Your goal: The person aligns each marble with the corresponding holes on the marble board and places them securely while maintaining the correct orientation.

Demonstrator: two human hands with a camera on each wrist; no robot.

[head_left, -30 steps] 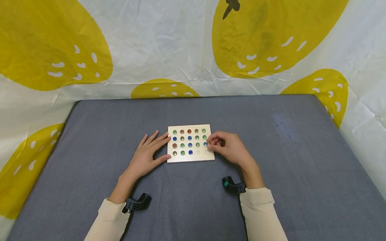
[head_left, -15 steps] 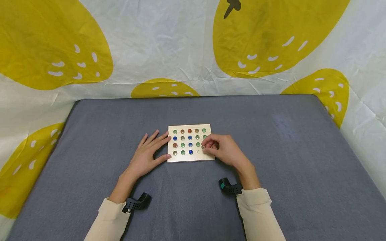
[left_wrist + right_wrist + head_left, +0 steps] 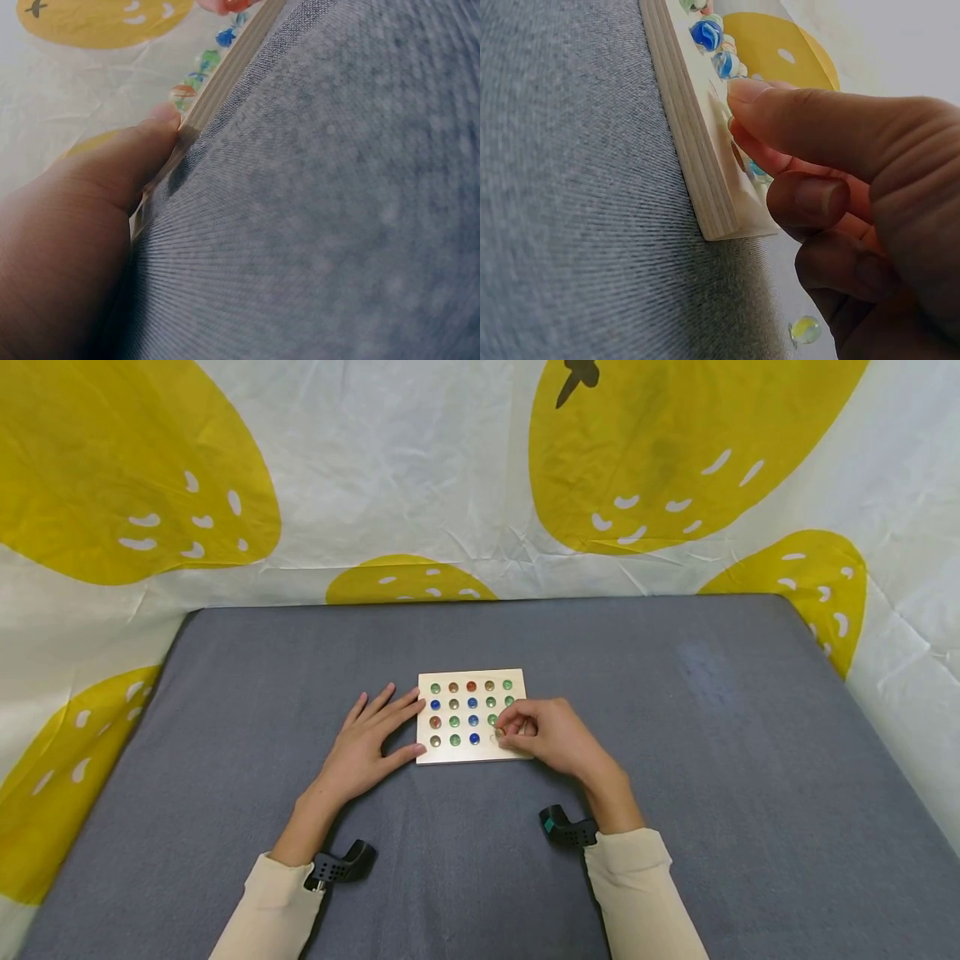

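A pale wooden board (image 3: 457,755) with rows of round hollows lies on the table, most hollows holding glass marbles in green, blue, amber and red. My left hand (image 3: 363,752) rests spread at its left side, thumb and fingertips on the edge; the left wrist view shows the thumb (image 3: 154,135) against the wood. Between thumb and index finger, my right hand (image 3: 558,735) pinches a small marble (image 3: 500,733) just over the front row, right of a blue marble (image 3: 474,738). The other right fingers curl inward. This hand covers the board's right end.
In the right wrist view a clear yellow marble (image 3: 805,330) shows past the board's right end, beside the curled fingers. Grey cloth (image 3: 450,860) covers the table. A white curtain with yellow shapes (image 3: 697,460) hangs behind. Each wrist wears a black camera mount (image 3: 567,827).
My right hand has moved left and slightly towards me with the pinched marble, from the board's right edge to above the front row. My left hand has stayed in place.
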